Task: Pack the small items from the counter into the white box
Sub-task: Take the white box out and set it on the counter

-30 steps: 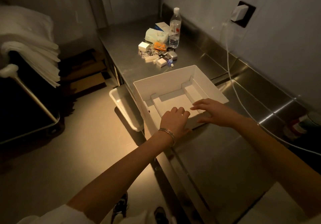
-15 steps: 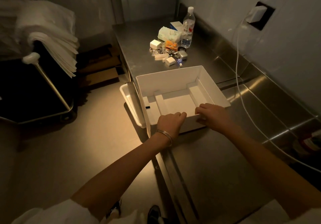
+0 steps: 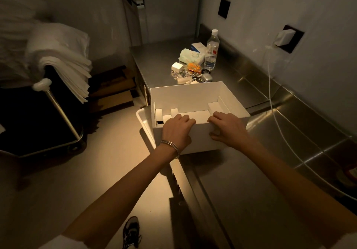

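- The open white cardboard box (image 3: pixel 193 94), with folded card dividers inside, sits on the brushed steel counter (image 3: pixel 260 200) right at its front edge; its left corner seems to jut past that edge, above a white plastic tray (image 3: pixel 144 122).
- The left hand (image 3: pixel 176 131) is curled over the box's near wall, fingers hooked inside; a thin metal bangle (image 3: pixel 171 145) rings that wrist.
- The right hand (image 3: pixel 227 128) pinches the same wall, fingers over the rim and thumb against the outer face.
- The small items (image 3: pixel 190 71) lie heaped behind the box: a white cube, an orange packet, a pale tissue pack, a chain perhaps, though the light is too dim to be sure. None is packed yet.
- A clear plastic water bottle (image 3: pixel 211 50) stands upright just beside the heap.
- Risk, as I judge it: pull the box leftward and it could tip off the edge.
- Reaching over the far wall, a sleeve or wrist might topple the bottle.
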Action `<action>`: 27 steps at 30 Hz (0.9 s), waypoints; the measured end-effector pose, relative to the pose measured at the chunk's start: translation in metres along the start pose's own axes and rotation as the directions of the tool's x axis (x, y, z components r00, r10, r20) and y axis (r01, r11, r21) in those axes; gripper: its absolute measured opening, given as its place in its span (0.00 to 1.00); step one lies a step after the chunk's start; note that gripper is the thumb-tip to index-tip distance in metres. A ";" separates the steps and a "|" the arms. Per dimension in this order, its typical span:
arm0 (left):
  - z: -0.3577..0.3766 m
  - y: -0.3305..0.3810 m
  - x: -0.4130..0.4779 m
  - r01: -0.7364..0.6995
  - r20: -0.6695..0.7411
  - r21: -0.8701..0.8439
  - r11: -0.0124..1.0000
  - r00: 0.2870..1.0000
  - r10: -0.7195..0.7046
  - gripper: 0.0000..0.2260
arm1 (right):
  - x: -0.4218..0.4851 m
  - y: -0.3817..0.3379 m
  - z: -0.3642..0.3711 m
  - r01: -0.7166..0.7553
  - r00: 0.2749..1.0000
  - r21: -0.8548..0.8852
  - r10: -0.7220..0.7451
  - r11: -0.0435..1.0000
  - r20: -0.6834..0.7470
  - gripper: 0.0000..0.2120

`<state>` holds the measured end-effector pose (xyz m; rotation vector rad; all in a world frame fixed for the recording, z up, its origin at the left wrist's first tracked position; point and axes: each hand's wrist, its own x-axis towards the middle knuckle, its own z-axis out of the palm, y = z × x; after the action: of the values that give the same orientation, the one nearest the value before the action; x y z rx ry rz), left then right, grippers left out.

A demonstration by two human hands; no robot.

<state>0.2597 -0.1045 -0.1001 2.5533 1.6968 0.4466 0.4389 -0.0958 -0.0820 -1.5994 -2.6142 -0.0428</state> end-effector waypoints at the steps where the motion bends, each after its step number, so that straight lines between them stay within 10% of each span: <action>1: -0.003 -0.009 0.002 -0.003 -0.016 -0.002 1.000 1.000 0.003 0.17 | 0.007 -0.006 -0.001 0.004 1.000 -0.007 -0.004 1.000 -0.011 0.20; 27: -0.050 -0.311 0.087 -0.017 0.016 0.049 0.999 1.000 0.016 0.16 | 0.285 -0.142 0.019 -0.006 0.994 -0.068 -0.002 0.998 -0.107 0.15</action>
<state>-0.0013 0.0925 -0.0937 2.5991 1.7041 0.3900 0.1828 0.0936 -0.0755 -1.5737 -2.5558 -0.2148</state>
